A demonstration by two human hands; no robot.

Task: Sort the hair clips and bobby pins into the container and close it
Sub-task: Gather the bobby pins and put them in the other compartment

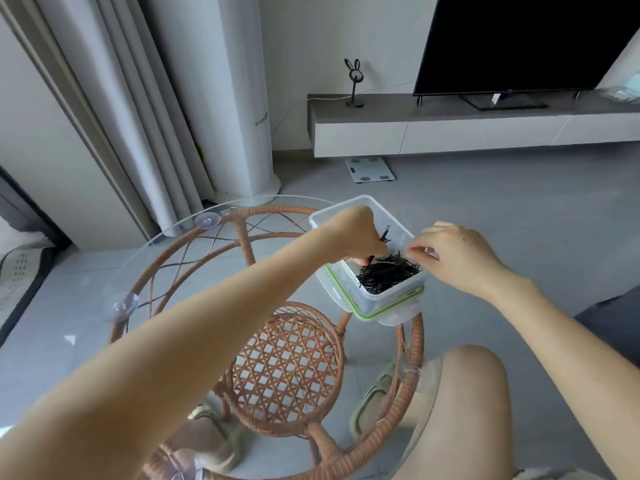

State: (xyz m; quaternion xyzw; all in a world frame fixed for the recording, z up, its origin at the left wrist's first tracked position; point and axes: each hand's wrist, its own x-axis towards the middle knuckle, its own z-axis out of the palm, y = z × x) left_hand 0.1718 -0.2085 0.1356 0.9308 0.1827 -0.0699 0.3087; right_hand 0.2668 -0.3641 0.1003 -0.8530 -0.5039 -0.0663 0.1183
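Head view: one container (377, 301) holds heaped black bobby pins (388, 275); left hand (353, 233) grips a hair clip (385, 233); right hand (453, 254): grasp unclear.

We see soft, cool daylight, brightest on the pale grey pleated curtains (114, 98) at the left, with only faint shadows on the grey tiled floor (502, 220) and a thin sheen along the round clear glass tabletop (162, 234). The wide lens bows the long white wall-hung cabinet (450, 131) and tilts the curtains. Fine detail is soft: the thin black bobby pins (388, 275) merge into one dark tangle.
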